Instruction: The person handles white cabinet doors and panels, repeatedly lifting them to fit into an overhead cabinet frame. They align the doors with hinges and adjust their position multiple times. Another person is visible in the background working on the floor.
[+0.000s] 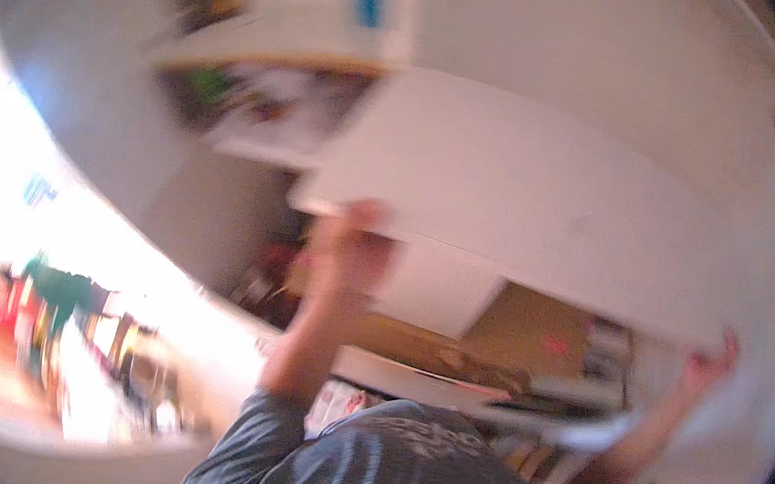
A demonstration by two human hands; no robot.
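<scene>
A large white board [529, 192] stretches tilted across the middle of the head view. My left hand [355, 233] is closed at its near left edge, with the fingers blurred by motion. At the board's near right corner, my right hand [709, 367] has its fingers bent around the edge. Below the board lies an open space with a smaller white panel [435, 287] and a brown cardboard piece [531, 332]. Under my left forearm are dark and reddish items too smeared to name.
A shelf [274, 59] with papers and a green item stands at the far left; a blue object [369, 5] is above it. Brightly lit mixed items [85, 340] crowd the left side. Several book-like items [535, 458] lie close to my body.
</scene>
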